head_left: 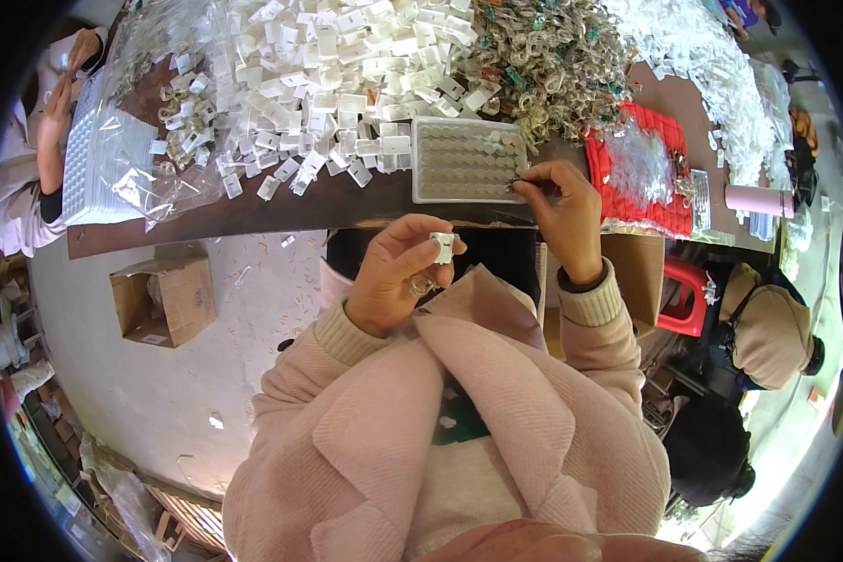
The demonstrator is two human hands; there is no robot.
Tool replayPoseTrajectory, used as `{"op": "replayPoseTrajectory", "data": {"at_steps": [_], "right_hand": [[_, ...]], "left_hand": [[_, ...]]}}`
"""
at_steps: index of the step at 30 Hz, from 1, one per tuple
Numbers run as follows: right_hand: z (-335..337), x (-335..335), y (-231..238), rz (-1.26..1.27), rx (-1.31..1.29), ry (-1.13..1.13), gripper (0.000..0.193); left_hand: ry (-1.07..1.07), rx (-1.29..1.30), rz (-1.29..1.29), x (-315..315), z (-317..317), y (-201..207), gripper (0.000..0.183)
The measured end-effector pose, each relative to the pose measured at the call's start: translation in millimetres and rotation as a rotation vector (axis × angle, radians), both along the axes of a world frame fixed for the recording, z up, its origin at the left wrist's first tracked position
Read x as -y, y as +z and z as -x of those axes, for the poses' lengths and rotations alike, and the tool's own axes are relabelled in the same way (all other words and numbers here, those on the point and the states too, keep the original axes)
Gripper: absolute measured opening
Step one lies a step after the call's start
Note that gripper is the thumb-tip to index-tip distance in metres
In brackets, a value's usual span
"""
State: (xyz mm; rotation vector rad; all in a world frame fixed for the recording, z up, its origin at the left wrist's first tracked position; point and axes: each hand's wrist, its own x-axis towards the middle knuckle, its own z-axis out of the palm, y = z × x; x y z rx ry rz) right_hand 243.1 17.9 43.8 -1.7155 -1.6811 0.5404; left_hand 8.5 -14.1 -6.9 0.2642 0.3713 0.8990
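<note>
A shallow white plastic tray of small round metal pieces (466, 159) lies at the near edge of the dark brown worktop (347, 201). Behind and left of it spreads a heap of small white plastic square parts (328, 84); behind and right, a pile of metal rings (553, 56). A red quilted mat (660, 164) lies right of the tray. A brown cardboard box (164, 300) sits on the floor, below the worktop's left end.

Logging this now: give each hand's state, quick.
Left hand: closed on a small white plastic piece.
Right hand: fingers pinched at the white tray; contents unclear.
</note>
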Motion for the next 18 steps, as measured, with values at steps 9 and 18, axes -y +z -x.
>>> {"op": "replayPoseTrajectory", "data": {"at_steps": [9, 18], "right_hand": [[44.6, -15.2, 15.9, -0.188, 0.023, 0.106, 0.013], [115.2, -49.8, -6.3, -0.345, 0.29, 0.366, 0.018]], "left_hand": [[0.073, -0.038, 0.012, -3.9, 11.9, 4.7, 0.022], [0.263, -0.226, 0.062, -5.1, 39.1, 16.3, 0.023]]}}
